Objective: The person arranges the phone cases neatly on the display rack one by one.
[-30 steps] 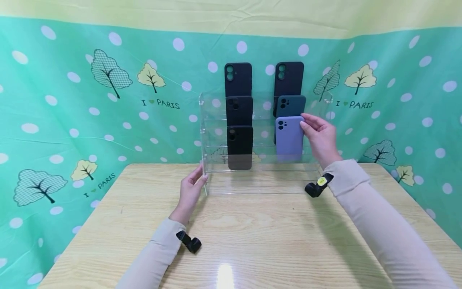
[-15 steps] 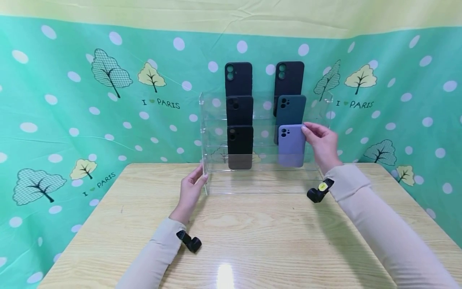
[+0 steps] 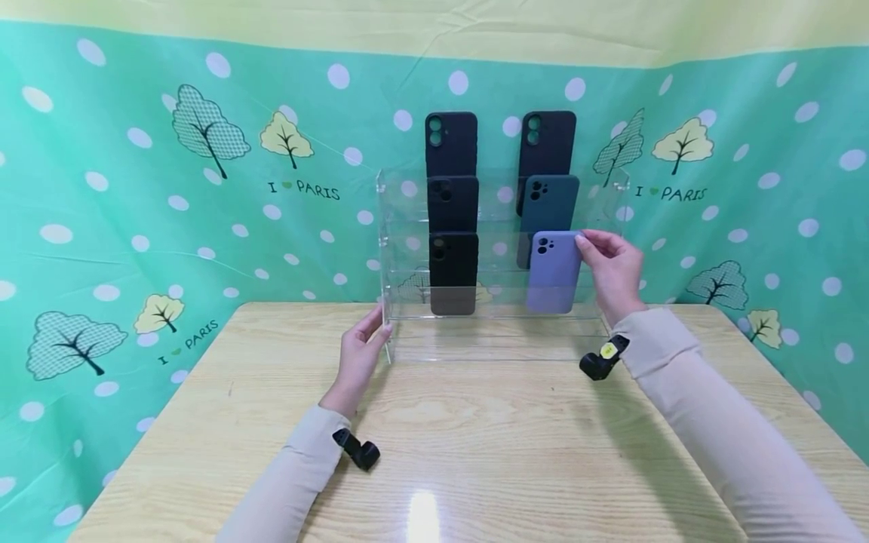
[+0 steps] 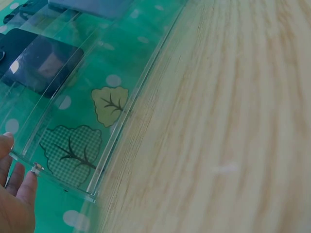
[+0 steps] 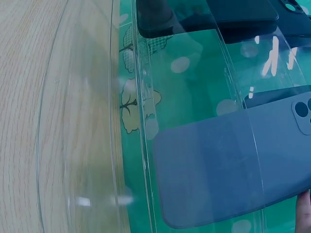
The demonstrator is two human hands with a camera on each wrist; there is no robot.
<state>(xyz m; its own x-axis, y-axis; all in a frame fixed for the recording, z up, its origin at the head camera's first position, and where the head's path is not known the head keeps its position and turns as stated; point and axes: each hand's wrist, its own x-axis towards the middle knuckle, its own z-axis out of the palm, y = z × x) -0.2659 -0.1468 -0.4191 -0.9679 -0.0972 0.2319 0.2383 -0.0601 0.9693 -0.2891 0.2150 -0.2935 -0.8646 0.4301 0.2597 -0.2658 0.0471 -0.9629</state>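
Observation:
A clear acrylic display rack [image 3: 384, 264] with stepped tiers stands at the table's back. My left hand [image 3: 358, 358] grips the lower part of its left side panel, thumb on one face and fingers on the other. With thumb and fingertips, my right hand [image 3: 616, 273] pinches the upper right corner of a lavender phone case [image 3: 554, 264]. That case stands in the bottom tier on the right, its lower part behind the clear front lip. Behind it a dark teal phone case [image 3: 551, 200] is partly covered. In the right wrist view the lavender case [image 5: 209, 170] looks blue-grey and slightly slanted.
Black phone cases fill the left column: top [image 3: 451, 143], middle [image 3: 452, 204] and bottom [image 3: 453, 271]. Another black case [image 3: 547, 142] stands top right. A polka-dot curtain [image 3: 305, 249] hangs right behind the wooden table [image 3: 434, 452].
The lavender case has come down into the bottom tier and shifted a little right, with my right hand still pinching it. My left hand keeps its hold on the rack.

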